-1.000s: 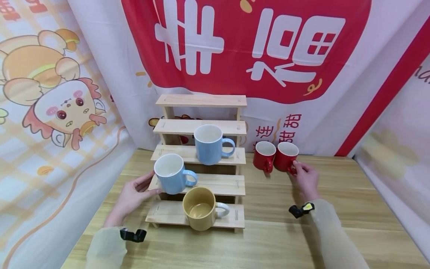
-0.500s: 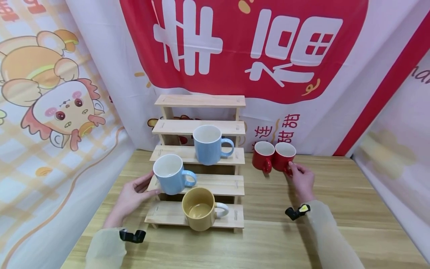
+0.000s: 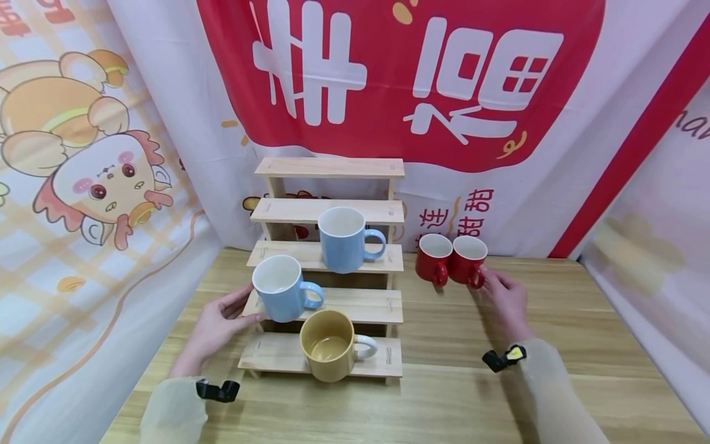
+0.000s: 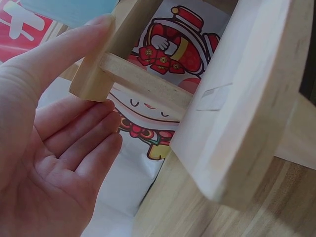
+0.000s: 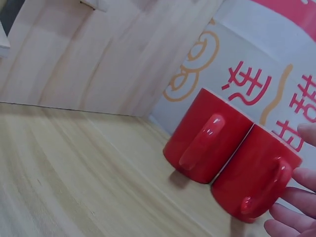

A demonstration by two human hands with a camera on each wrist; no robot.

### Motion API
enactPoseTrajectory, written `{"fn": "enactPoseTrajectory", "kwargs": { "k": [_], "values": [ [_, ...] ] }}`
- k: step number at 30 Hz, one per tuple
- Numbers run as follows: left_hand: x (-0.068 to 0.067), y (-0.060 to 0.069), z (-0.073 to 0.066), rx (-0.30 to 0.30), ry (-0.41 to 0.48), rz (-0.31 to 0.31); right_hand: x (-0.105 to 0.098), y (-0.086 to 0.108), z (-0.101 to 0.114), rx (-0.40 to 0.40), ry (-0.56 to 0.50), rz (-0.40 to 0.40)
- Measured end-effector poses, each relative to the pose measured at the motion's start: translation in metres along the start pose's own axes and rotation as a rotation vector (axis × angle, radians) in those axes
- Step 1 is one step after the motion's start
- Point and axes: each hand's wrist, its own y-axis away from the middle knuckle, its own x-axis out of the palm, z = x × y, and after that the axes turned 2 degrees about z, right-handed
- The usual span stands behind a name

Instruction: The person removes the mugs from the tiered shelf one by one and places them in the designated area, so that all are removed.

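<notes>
My left hand holds the left end of the second step of the wooden rack, its thumb on top and fingers beneath in the left wrist view. Close by that thumb stands a light blue mug. Beside the rack, two red mugs stand upright against each other, handles toward the front. My right hand is at the right mug's handle, fingers loosely extended in the right wrist view; whether a fingertip touches it I cannot tell.
Another light blue mug stands on the rack's middle step, and a yellow mug with a white handle on the lowest. Printed cloth hangs behind and at both sides of the wooden table.
The right red mug has shifted slightly left against its neighbour. My right hand has loosened from its handle and drawn slightly back to the right. My left hand keeps its place on the rack.
</notes>
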Motion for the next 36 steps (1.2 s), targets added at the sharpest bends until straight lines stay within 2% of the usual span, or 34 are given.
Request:
{"fn": "enactPoseTrajectory", "kwargs": {
  "k": [5, 8, 16, 18, 25, 36],
  "values": [
    [0.000, 0.001, 0.000, -0.002, 0.009, 0.004, -0.009, 0.009, 0.011, -0.027, 0.039, 0.003],
    [-0.001, 0.001, -0.001, -0.003, 0.012, 0.003, -0.011, 0.015, 0.018, -0.028, 0.005, 0.009],
    [-0.001, 0.003, -0.001, -0.009, 0.008, 0.004, -0.004, 0.035, 0.045, -0.083, 0.030, 0.059],
    [-0.001, 0.003, -0.001, -0.006, 0.009, 0.004, 0.002, 0.040, 0.052, -0.096, 0.058, 0.073],
    [-0.001, 0.002, -0.001, -0.011, 0.008, 0.005, 0.028, 0.057, 0.070, -0.161, 0.275, 0.169],
    [0.000, 0.002, -0.003, -0.033, 0.022, 0.009, 0.082, 0.076, 0.079, -0.265, 0.299, 0.362]
  ]
}}
